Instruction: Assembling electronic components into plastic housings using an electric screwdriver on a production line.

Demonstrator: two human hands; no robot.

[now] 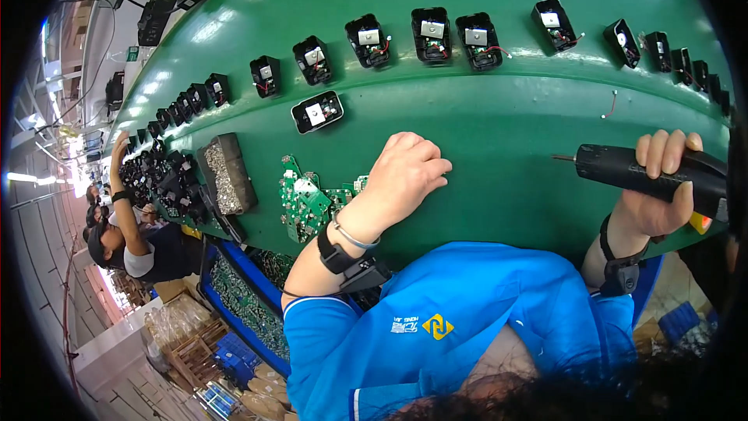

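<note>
My right hand (pixel 650 214) is wrapped round a black electric screwdriver (pixel 619 165), whose thin bit points left, above the green worktop (pixel 506 140). My left hand (pixel 407 175) is closed, its fingers curled together over the worktop. What it holds, if anything, is hidden. Beside its wrist lies a pile of green circuit boards (pixel 313 201). Beyond it, a black plastic housing (pixel 318 112) with a white piece inside lies apart from the row. Another open housing (pixel 432 34) in the row holds a metal plate and wires.
Several black housings stretch in a curved row across the worktop. A box of small metal parts (pixel 226 174) stands left, near a heap of black parts (pixel 164 179). A loose wire (pixel 613 104) lies right. A blue bin (pixel 241 308) holds more boards. A co-worker (pixel 128 245) reaches over the table's far left.
</note>
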